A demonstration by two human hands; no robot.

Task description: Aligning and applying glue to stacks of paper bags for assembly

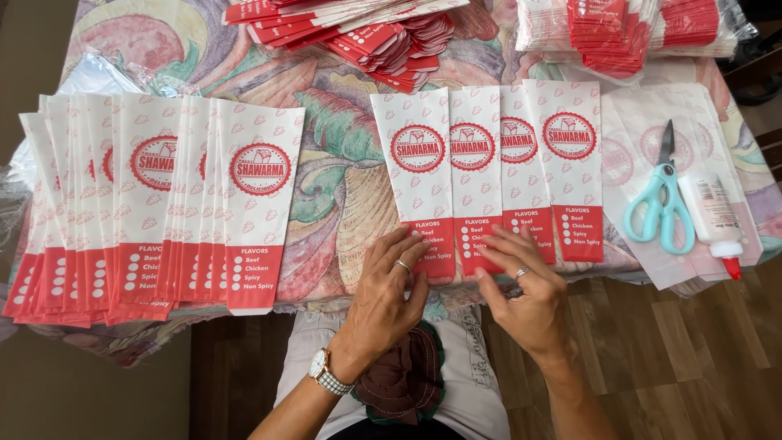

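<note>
Row of four bags (489, 175): white paper sleeves with a red round emblem and a red lower band, overlapped side by side on the table; each long axis runs away from the person, red band toward the person, plain white end pointing away.
Leftmost bag of the row (417, 163): its red bottom edge lies under the fingertips of the left hand.
Left hand (389, 287): open, fingers spread flat, gripping nothing; ring on one finger, wristwatch on the wrist.
Right hand (525, 289): open and slightly curled, fingertips on the red bands of the second and third bags; ring on one finger; it holds nothing.
Left stack of bags (155, 204): well to the left of the left hand, a fanned overlapping spread, same orientation, red ends toward the person.
Scissors (661, 204): right of the right hand, teal handles toward the person, blades pointing away.
Glue bottle (713, 213): just beside the scissors on their far side, red nozzle toward the person.
Red and white piles (366, 33): beyond both hands at the far table edge.
Tablecloth (342, 130): patterned, under everything.
</note>
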